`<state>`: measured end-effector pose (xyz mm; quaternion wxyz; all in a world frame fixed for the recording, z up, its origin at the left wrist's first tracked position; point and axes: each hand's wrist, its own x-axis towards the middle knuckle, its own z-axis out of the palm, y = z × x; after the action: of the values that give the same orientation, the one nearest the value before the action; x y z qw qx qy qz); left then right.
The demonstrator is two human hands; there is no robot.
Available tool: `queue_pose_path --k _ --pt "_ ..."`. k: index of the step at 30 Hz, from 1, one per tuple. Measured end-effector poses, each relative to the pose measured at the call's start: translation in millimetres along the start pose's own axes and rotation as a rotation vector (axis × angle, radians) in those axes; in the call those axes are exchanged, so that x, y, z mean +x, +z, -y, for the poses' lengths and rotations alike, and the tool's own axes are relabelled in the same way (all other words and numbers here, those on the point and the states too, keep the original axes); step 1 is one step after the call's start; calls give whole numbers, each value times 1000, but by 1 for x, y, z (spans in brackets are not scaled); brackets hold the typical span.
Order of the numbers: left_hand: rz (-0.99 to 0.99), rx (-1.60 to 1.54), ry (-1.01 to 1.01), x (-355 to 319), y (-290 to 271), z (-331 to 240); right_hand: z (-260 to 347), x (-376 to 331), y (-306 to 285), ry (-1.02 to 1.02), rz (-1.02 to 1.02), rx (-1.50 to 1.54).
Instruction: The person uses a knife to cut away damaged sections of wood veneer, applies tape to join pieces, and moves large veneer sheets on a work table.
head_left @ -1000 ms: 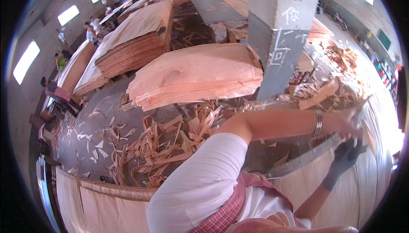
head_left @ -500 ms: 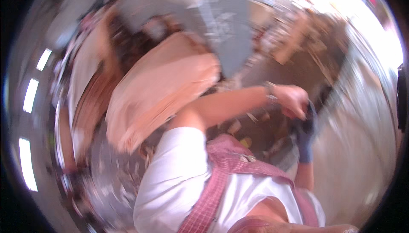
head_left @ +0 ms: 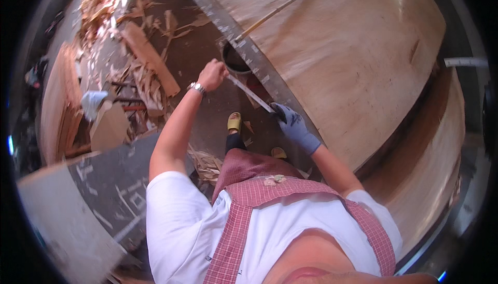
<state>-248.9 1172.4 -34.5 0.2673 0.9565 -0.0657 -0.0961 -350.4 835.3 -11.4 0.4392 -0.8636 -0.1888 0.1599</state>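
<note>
My bare left hand (head_left: 212,75), with a metal watch at the wrist, pinches one end of a long, narrow, pale strip (head_left: 249,93). At the other end my right hand (head_left: 294,126), in a blue-grey glove, closes round a dark piece joined to the strip. Whether it is a blade or a measuring tape I cannot tell. The strip slants between my hands in front of my checked apron. Just beyond the gloved hand lies a large pale wood veneer sheet (head_left: 332,66), along a grey edge strip (head_left: 270,79) with white marks.
A thin wooden stick (head_left: 285,6) rests across the sheet. Below its edge stands a dark round container (head_left: 233,60). Wood scraps (head_left: 148,58) and shavings litter the left floor. Darker veneer (head_left: 420,144) lies at right, and a marked grey board (head_left: 111,190) at lower left.
The view has swung round and sharpened, bringing the veneer sheet to the right and the scraps to the left. My hands, close together before, are now apart with the strip stretched between them.
</note>
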Motion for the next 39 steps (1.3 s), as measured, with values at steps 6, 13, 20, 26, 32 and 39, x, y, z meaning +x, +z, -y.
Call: queue_pose_path --k 6,13,20,26,32,39 --pt "127 178 -202 127 56 74 74 23 57 186 -17 -513" --pt "215 273 -129 148 39 70 -31 166 227 800 -1001 921" --pt "140 341 -123 151 52 80 -60 244 243 552 -1166 915" --pt "-166 759 -88 149 2 135 -40 256 223 835 -843 244" --pt "-522 1015 -447 78 -404 267 -55 261 226 849 -844 12" --pt "49 390 -433 -85 -328 299 6 163 245 521 -329 272"
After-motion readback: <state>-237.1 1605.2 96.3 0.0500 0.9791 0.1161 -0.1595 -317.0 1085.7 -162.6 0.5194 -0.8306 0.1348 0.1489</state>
